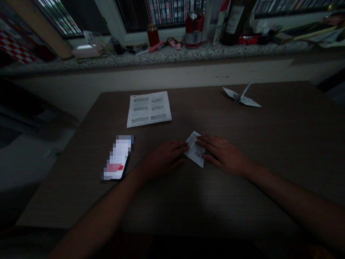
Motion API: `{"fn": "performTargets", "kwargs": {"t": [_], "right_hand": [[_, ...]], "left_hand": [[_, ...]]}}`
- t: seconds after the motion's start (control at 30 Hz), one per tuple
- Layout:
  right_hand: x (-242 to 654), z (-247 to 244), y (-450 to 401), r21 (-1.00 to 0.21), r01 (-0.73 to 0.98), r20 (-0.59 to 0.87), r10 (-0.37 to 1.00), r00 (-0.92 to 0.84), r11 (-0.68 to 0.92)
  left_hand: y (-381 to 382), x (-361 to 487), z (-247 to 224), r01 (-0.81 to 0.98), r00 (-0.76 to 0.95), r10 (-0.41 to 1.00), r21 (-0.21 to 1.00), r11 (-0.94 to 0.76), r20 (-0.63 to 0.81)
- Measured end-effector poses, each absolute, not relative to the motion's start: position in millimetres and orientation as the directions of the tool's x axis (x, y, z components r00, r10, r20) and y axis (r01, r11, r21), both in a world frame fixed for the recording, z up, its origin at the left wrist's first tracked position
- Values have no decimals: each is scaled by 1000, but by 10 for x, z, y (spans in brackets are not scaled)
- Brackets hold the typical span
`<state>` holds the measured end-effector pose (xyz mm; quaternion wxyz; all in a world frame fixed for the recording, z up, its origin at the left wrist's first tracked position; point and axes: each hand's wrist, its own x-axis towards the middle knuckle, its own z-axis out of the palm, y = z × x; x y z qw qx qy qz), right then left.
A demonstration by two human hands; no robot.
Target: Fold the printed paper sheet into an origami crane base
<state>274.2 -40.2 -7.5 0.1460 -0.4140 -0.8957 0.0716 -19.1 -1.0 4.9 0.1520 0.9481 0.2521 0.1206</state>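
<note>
A small folded piece of printed paper [194, 150] lies on the table between my hands, one corner pointing toward me. My left hand [169, 155] rests at its left edge, with fingers stretched out and fingertips touching the paper. From the other side, my right hand [223, 153] lays its extended fingers flat over the paper's right part, thumb apart and lower down. Neither hand grips anything. The fingers cover part of the paper's upper right edge.
A folded paper crane [239, 98] sits at the back right of the brown table [231, 212]. Printed sheets [149, 109] lie back left, and a lit phone [117, 158] is beside my left forearm. Behind, the granite sill [159, 55] bears a red can [194, 30], a bottle and clutter.
</note>
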Motion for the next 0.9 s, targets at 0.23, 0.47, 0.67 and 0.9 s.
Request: {"fn": "performTargets", "kwargs": {"t": [0.23, 0.47, 0.67, 0.9], "right_hand": [[2797, -88, -399, -318, 673, 197, 741, -642, 668], [2814, -140, -384, -336, 638, 205, 715, -669, 693], [2815, -132, -388, -354, 632, 207, 717, -665, 689], [2804, -120, -396, -359, 628, 224, 717, -660, 691]], "left_hand": [[37, -196, -22, 434, 837, 515, 348, -831, 185], [61, -184, 20, 458, 809, 555, 386, -801, 193], [56, -164, 36, 464, 772, 592, 433, -773, 231], [19, -102, 57, 441, 726, 650, 574, -690, 224]]}}
